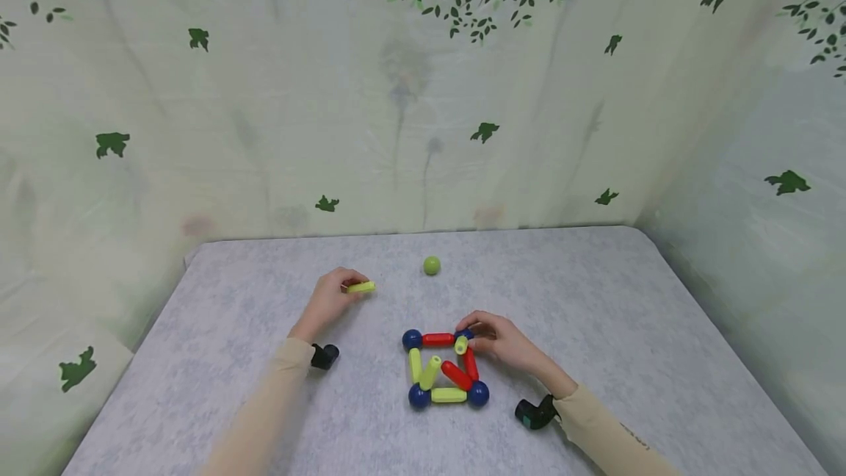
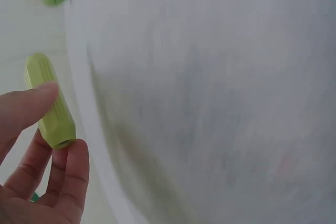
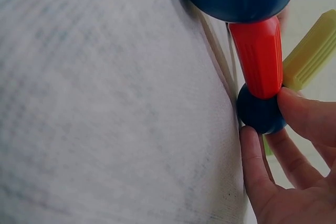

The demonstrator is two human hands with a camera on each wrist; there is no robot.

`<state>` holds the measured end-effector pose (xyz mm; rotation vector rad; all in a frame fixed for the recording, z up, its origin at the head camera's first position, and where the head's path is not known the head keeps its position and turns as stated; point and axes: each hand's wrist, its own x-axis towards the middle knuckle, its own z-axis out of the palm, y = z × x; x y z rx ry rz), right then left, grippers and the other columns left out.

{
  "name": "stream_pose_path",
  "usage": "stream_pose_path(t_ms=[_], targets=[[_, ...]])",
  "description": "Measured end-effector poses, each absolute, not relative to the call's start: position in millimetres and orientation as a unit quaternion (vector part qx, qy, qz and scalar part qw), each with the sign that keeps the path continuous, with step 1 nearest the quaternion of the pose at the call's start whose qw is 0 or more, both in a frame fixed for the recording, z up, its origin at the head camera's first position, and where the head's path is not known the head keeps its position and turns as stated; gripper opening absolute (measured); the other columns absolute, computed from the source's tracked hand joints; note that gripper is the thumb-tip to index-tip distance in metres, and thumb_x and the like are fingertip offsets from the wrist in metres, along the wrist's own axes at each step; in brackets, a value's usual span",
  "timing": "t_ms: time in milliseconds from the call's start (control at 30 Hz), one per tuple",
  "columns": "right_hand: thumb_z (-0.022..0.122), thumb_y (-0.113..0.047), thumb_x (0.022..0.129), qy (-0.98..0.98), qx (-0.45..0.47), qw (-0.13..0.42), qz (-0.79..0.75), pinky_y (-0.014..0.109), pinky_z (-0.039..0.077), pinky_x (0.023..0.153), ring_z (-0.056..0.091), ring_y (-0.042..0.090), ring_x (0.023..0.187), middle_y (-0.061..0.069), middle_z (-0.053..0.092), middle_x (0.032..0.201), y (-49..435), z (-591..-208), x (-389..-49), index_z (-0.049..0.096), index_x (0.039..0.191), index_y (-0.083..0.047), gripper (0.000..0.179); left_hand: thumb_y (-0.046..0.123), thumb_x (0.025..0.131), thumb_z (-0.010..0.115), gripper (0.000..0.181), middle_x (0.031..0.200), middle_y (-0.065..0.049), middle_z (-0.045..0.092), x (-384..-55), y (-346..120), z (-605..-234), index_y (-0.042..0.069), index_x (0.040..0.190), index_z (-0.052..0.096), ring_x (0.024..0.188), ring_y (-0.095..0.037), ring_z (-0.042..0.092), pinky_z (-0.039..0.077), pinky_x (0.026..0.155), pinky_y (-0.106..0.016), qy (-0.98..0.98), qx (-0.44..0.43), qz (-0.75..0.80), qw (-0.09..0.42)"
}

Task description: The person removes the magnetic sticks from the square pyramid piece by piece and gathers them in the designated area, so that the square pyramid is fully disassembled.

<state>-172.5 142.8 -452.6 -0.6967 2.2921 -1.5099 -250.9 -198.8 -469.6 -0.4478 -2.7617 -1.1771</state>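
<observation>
1. Pinching a yellow-green rod (image 1: 362, 287) between thumb and fingers, the left hand (image 1: 333, 300) is at 10 o'clock from the square frame (image 1: 449, 395), counting 12 as straight away from the person.
2. The right hand (image 1: 501, 340) grips the blue ball (image 3: 255, 114) at the frame's 1 o'clock corner, thumb and fingers set against different sides.
3. The pinched rod is probably light, stiff and hard, likely plastic. Ridges along its sides should give the skin some bite; the smoother, tapered ends may slip more.
4. Its middle looks the best place to hold; the thumb lies there, while a fingertip sits nearer one end.
5. The blue ball looks smooth and glossy, so a light touch could turn it; gripping opposite sides should steady it.
6. The frame's joints are likely its weak point. A standing yellow-green rod (image 1: 430, 372) at 7 o'clock and a standing red rod (image 1: 456, 374) at 4 o'clock could tip if knocked, so corner balls seem safer holds.
7. A green ball (image 1: 432, 265) sits on the bench (image 1: 595, 300) at 12 o'clock, apart from both hands; it would probably roll easily, so cup it from above.
</observation>
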Motion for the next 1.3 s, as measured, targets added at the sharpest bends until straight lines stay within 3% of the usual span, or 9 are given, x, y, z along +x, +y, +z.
stream_pose_path(t_ms=[300,633,833,1000,1300], targets=[[0.053,0.011,0.089,0.794,-0.247,0.159,-0.532,0.049,0.045,0.092,0.054,0.038,0.109,0.017,0.059,0.115,142,-454,-173,0.059,0.113,0.004,0.026,-0.005,0.085,0.066,0.024,0.107,-0.019,0.059,-277,-224,-470,-0.001,0.108,0.067,0.101,-0.037,0.054,0.046,0.087,-0.047,-0.925,-0.099,-0.366,0.013],[0.052,0.012,0.089,0.791,-0.250,0.161,-0.535,0.048,0.045,0.092,0.054,0.038,0.110,0.018,0.059,0.115,140,-456,-174,0.059,0.114,0.005,0.026,-0.005,0.084,0.066,0.029,0.107,-0.022,0.060,-289,-231,-475,-0.003,0.113,0.065,0.101,-0.037,0.055,0.044,0.089,-0.049,-0.933,-0.111,-0.343,0.017],[0.053,0.011,0.090,0.793,-0.245,0.163,-0.533,0.048,0.045,0.092,0.054,0.037,0.109,0.017,0.059,0.115,141,-456,-174,0.059,0.114,0.004,0.025,-0.004,0.084,0.068,0.037,0.118,-0.022,0.056,-279,-224,-467,0.000,0.121,0.062,0.108,-0.039,0.052,0.043,0.091,-0.051,-0.921,-0.130,-0.364,0.039],[0.053,0.009,0.091,0.797,-0.238,0.164,-0.531,0.049,0.045,0.093,0.054,0.037,0.110,0.017,0.059,0.115,142,-454,-173,0.059,0.114,0.003,0.024,-0.003,0.085,0.068,0.032,0.114,-0.020,0.059,-251,-204,-456,0.001,0.117,0.064,0.104,-0.038,0.056,0.048,0.086,-0.049,-0.884,-0.199,-0.420,0.056],[0.054,0.009,0.091,0.797,-0.237,0.165,-0.531,0.048,0.046,0.092,0.055,0.036,0.108,0.016,0.060,0.114,143,-455,-176,0.059,0.114,0.003,0.024,0.009,0.091,0.066,0.029,0.113,-0.013,0.063,-179,-146,-447,0.001,0.118,0.060,0.100,-0.029,0.060,0.051,0.085,-0.035,-0.823,-0.323,-0.453,-0.110]])
